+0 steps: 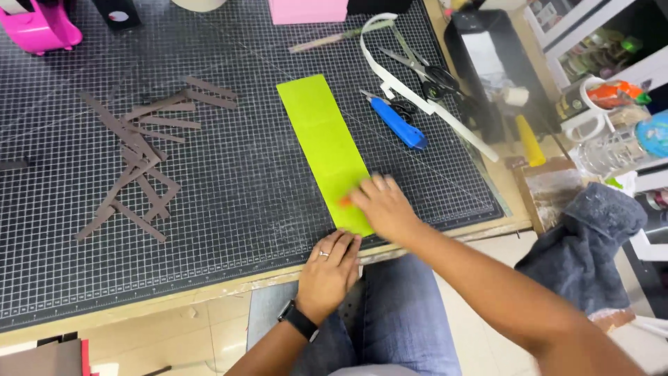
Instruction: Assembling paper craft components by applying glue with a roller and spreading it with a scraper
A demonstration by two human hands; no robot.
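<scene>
Head view: a black gridded cutting mat (229, 181) covers the bench and serves as the reference for all positions. A long strip of lime-green paper (323, 143) lies flat on the mat, right of its centre, running from mid-mat down to the near edge. The right hand (384, 207) rests palm-down on the near end of the strip, fingers spread and pressing flat; a small orange item shows at the fingertips, but motion blur prevents identification, and whether it is pinched cannot be told. The left hand (331, 270) lies at the mat's near edge, just below the strip's end, fingers together and flat, holding nothing visible; it wears a ring and a dark wristwatch. A scatter of brown paper strips (142, 157) lies on the mat's left part, well apart from both hands. A blue utility knife (396, 123) lies on the mat just right of the green strip, with scissors (424, 73) beyond it toward the far right corner.
</scene>
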